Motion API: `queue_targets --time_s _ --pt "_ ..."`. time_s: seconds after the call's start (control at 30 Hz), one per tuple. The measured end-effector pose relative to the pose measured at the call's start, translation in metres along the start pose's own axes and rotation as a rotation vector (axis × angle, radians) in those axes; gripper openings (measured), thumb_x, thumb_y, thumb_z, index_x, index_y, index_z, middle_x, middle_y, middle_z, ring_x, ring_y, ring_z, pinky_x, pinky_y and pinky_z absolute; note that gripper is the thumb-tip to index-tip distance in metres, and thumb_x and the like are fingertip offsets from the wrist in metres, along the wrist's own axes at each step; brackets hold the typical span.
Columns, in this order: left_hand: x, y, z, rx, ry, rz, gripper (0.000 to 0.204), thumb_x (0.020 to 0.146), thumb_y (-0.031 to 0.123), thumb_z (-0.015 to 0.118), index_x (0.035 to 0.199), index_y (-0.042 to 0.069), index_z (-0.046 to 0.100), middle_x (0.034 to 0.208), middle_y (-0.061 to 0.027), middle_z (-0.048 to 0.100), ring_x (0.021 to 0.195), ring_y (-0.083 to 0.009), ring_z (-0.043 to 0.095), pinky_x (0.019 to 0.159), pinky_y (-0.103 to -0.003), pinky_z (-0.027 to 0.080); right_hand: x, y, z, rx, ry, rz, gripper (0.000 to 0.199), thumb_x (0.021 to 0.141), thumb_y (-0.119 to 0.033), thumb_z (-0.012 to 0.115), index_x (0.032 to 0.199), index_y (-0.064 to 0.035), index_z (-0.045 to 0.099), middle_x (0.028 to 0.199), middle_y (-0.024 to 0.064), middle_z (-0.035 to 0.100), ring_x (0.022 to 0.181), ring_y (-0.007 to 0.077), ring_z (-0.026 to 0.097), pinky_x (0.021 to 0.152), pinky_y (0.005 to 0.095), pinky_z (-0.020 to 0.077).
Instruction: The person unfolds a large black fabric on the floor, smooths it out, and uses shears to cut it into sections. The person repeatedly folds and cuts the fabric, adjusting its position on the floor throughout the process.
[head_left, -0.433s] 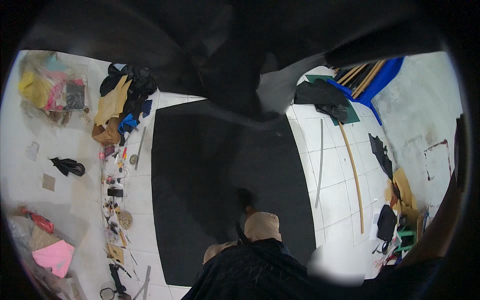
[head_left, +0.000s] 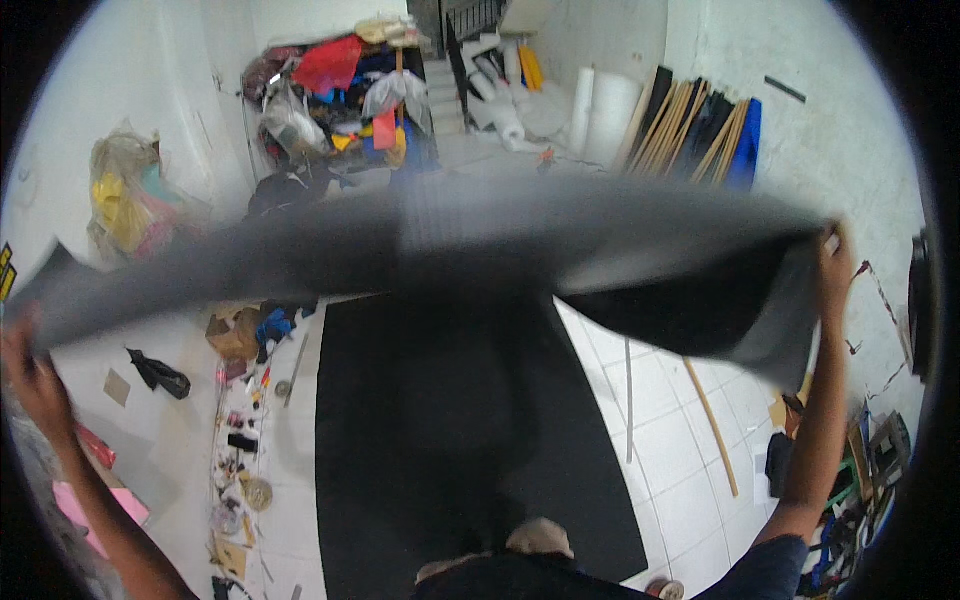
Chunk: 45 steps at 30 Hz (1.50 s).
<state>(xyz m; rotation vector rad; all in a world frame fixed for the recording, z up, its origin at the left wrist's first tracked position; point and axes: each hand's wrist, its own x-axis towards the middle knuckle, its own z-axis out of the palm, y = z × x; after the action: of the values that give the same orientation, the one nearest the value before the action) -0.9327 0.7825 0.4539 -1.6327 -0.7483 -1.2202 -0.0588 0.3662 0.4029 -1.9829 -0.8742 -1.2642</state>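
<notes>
A wide black sheet of fabric-like material (head_left: 300, 245) with a greyish side billows in the air, stretched between my raised arms and blurred by motion. My left hand (head_left: 32, 375), at the far left, is closed on one end of it. At the far right my right hand (head_left: 832, 255) pinches the other end, where a dark fold and a grey corner hang down. Below, a large black sheet (head_left: 440, 430) lies flat on the white tiled floor, running under my knees. The raised sheet hides its far edge.
Small tools and supplies (head_left: 242, 440) line the floor at the left. On the right lie a wooden stick (head_left: 710, 425) and a grey strip (head_left: 629, 400). Wooden poles (head_left: 665, 125) and white rolls (head_left: 605, 115) lean at the back right; heaped materials (head_left: 335, 100) stand at the back left.
The raised sheet has dropped from the top of the view to the middle, spreading wide. Both hands have come into sight, and the view has tilted up toward the back of the room.
</notes>
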Motion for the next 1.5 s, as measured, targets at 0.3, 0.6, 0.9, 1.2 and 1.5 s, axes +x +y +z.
queue_targets --time_s 0.3,0.6,0.9,1.2,1.5 --pt "-0.293 0.18 -0.089 -0.346 -0.748 -0.434 0.033 0.053 -0.007 0.054 0.086 -0.001 0.06 0.082 -0.0148 0.041 0.084 -0.0346 0.045 0.08 -0.039 0.039 -0.312 -0.057 0.037 0.405 -0.669 -0.083 0.023 0.068 -0.006 0.07 0.088 -0.0029 0.059 0.09 0.0151 0.054 0.09 0.0355 0.052 0.08 0.0426 0.0419" --pt "-0.467 0.244 -0.111 -0.216 -1.344 -0.34 0.03 0.061 -0.01 0.057 0.088 0.0 0.062 0.09 -0.0161 0.048 0.091 -0.0358 0.049 0.081 -0.044 0.041 -0.576 -0.019 0.055 0.392 -1.271 0.164 0.024 0.076 -0.014 0.072 0.094 -0.004 0.06 0.095 0.0176 0.058 0.095 0.039 0.056 0.082 0.0462 0.0449" --pt "-0.636 0.245 -0.166 0.271 -1.793 -0.289 0.025 0.083 0.004 0.056 0.106 0.001 0.065 0.118 -0.0204 0.053 0.114 -0.0402 0.048 0.095 -0.047 0.043 -0.816 -0.047 0.035 0.304 -1.544 0.452 0.031 0.083 -0.022 0.07 0.106 -0.0016 0.064 0.107 0.0217 0.062 0.101 0.0392 0.061 0.088 0.0455 0.0484" --pt "-0.713 0.359 -0.338 -0.438 -2.406 -0.923 0.047 0.085 0.032 0.072 0.118 -0.001 0.063 0.104 -0.0154 0.068 0.096 -0.0258 0.064 0.087 -0.034 0.05 -0.916 -0.1 -0.091 0.507 -2.178 0.547 0.038 0.087 -0.041 0.062 0.097 -0.0055 0.07 0.104 0.0174 0.068 0.102 0.0357 0.063 0.088 0.0437 0.0495" --pt "-0.636 0.432 -0.402 -0.854 -2.189 -1.169 0.037 0.089 0.024 0.069 0.118 0.002 0.063 0.107 -0.0135 0.068 0.098 -0.0201 0.064 0.087 -0.03 0.05 -0.929 -0.044 -0.271 0.046 -2.074 0.688 0.049 0.084 -0.052 0.064 0.091 -0.0036 0.069 0.093 0.0161 0.071 0.092 0.0354 0.067 0.083 0.0431 0.0525"
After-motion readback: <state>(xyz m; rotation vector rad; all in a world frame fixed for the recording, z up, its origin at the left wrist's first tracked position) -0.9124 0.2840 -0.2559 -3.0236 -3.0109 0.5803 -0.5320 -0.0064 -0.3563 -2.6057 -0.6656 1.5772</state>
